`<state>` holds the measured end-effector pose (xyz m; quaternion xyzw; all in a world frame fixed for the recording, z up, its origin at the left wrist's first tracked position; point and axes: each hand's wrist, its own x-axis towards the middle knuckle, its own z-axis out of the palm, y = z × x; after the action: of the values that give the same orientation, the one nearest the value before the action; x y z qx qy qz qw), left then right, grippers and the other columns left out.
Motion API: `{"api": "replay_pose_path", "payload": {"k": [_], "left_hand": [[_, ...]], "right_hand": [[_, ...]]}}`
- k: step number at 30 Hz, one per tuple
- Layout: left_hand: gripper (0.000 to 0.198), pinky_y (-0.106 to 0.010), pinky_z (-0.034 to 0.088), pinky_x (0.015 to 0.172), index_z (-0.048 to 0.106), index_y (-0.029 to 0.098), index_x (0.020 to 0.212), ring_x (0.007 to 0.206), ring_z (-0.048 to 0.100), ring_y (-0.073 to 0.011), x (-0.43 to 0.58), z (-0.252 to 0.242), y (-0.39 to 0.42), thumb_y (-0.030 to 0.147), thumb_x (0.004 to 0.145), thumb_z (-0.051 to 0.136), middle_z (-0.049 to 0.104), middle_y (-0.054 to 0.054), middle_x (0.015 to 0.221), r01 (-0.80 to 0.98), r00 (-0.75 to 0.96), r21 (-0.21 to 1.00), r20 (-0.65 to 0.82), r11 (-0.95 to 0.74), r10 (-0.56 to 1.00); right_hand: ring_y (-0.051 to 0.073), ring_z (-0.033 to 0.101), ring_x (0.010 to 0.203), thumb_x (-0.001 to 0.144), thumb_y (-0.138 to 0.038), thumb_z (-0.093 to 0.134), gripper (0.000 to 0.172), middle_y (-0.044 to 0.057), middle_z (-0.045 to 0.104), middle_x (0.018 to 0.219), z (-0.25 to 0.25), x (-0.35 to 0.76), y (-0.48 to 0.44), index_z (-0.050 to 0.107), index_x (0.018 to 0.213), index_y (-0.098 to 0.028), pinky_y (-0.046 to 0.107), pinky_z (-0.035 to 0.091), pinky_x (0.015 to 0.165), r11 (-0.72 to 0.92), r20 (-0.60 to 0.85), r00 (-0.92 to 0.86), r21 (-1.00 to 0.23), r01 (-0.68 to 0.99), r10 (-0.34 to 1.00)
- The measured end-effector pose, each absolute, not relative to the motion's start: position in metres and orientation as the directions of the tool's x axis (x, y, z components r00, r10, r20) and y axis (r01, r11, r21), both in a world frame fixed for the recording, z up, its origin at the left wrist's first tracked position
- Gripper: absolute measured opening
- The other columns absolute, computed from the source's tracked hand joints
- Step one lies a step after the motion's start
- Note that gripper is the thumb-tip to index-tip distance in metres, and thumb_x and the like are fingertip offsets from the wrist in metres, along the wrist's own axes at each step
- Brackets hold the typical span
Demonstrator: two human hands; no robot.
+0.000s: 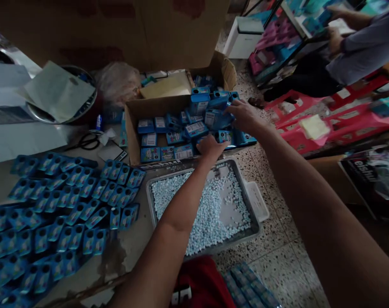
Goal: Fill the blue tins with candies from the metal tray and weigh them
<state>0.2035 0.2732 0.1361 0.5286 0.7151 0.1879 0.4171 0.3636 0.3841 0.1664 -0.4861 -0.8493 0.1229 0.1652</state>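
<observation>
A cardboard box [162,105] in front of me holds several small blue printed boxes [196,129], some upright and some tipped over. My left hand [211,147] is at its near edge, thumb stretched to the right beside a blue box; its other fingers are mostly hidden. At the right side of the same pile, my right hand [245,116] has its bent fingers closed against a blue box [217,119]. Below my left forearm is a grey tray [256,229] of small pale-blue pellets [203,214], with a bare patch of tray floor at its right.
Rows of blue boxes [66,194] cover the surface at left. Scissors [87,141] and a metal bowl [37,113] with papers lie behind them. A wrapped pack [250,284] sits at bottom. Red plastic pieces [342,122] and another person [361,51] are at right.
</observation>
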Motion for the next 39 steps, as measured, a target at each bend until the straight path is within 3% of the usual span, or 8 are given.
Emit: {"api": "replay_pose_path", "payload": {"k": [4,7,10,13,19,30,34,39], "left_hand": [[0.047,-0.034,0.057,0.097,0.071,0.019,0.122,0.112,0.078,-0.029,0.158,0.135,0.26,0.035,0.087,0.097,0.081,-0.01,0.116,0.314,-0.279,0.929,-0.105,0.194,0.954],[0.051,-0.033,0.058,0.097,0.07,0.022,0.12,0.108,0.075,-0.0254,0.11,0.138,0.236,0.036,0.081,0.1,0.078,-0.004,0.114,0.254,-0.429,0.965,0.169,-0.061,0.887],[0.055,-0.034,0.06,0.097,0.069,0.022,0.123,0.105,0.074,-0.0239,0.072,0.139,0.202,0.05,0.084,0.097,0.075,-0.004,0.114,0.236,-0.526,0.962,0.242,-0.134,0.815],[0.06,-0.036,0.061,0.099,0.067,0.022,0.127,0.106,0.073,-0.0238,0.054,0.135,0.165,0.062,0.088,0.091,0.074,-0.005,0.117,0.224,-0.497,0.968,0.214,-0.113,0.841],[0.063,-0.04,0.064,0.105,0.066,0.026,0.137,0.12,0.077,-0.0284,0.048,0.124,0.115,0.064,0.093,0.089,0.076,-0.01,0.132,0.147,-0.3,0.989,0.051,-0.007,0.953],[0.055,-0.038,0.066,0.096,0.074,0.023,0.132,0.103,0.081,-0.0274,0.022,0.117,0.07,0.041,0.084,0.095,0.084,-0.007,0.112,0.006,-0.351,0.975,-0.207,0.224,0.913],[0.04,-0.041,0.061,0.106,0.078,0.022,0.12,0.109,0.078,-0.0277,0.021,0.123,0.057,0.026,0.082,0.091,0.083,-0.005,0.113,0.003,-0.432,0.931,-0.328,0.365,0.84],[0.018,-0.036,0.062,0.094,0.075,0.023,0.107,0.102,0.075,-0.0251,0.03,0.131,0.039,0.035,0.093,0.075,0.078,-0.003,0.1,-0.376,-0.321,0.75,-0.657,0.545,0.682]], "right_hand": [[0.032,0.068,0.116,0.08,-0.014,0.081,0.034,0.009,0.074,0.116,0.186,0.382,0.331,0.079,0.113,-0.024,0.054,0.059,0.107,0.462,0.43,-0.276,-0.426,0.777,0.86],[0.03,0.072,0.113,0.084,-0.031,0.087,0.037,0.005,0.076,0.119,0.186,0.371,0.271,0.077,0.119,-0.028,0.051,0.063,0.101,0.406,0.485,-0.028,-0.699,0.589,0.874],[0.022,0.075,0.098,0.082,-0.038,0.091,0.043,-0.001,0.079,0.11,0.168,0.342,0.213,0.075,0.121,-0.032,0.041,0.067,0.091,0.165,0.17,0.123,-0.985,0.05,0.978],[0.018,0.078,0.093,0.071,-0.033,0.101,0.053,-0.003,0.083,0.108,0.142,0.308,0.164,0.076,0.119,-0.033,0.033,0.068,0.091,-0.134,-0.146,0.004,-0.921,-0.366,0.989],[0.017,0.081,0.093,0.064,-0.028,0.108,0.059,-0.003,0.087,0.106,0.112,0.267,0.096,0.08,0.115,-0.03,0.027,0.068,0.087,-0.345,-0.368,-0.07,-0.767,-0.54,0.927],[0.019,0.078,0.104,0.073,-0.04,0.101,0.05,0.0,0.082,0.112,0.113,0.229,0.051,0.075,0.114,-0.028,0.034,0.066,0.097,-0.32,-0.412,0.106,-0.824,-0.467,0.905],[0.022,0.077,0.099,0.075,-0.038,0.1,0.049,0.002,0.08,0.108,0.114,0.225,0.05,0.074,0.115,-0.024,0.042,0.066,0.096,0.057,0.096,0.421,-0.993,0.104,0.902],[0.028,0.083,0.106,0.089,-0.021,0.09,0.03,0.008,0.085,0.116,0.1,0.215,0.046,0.083,0.118,-0.026,0.047,0.066,0.098,0.622,0.679,-0.169,-0.507,0.597,0.715]]}}
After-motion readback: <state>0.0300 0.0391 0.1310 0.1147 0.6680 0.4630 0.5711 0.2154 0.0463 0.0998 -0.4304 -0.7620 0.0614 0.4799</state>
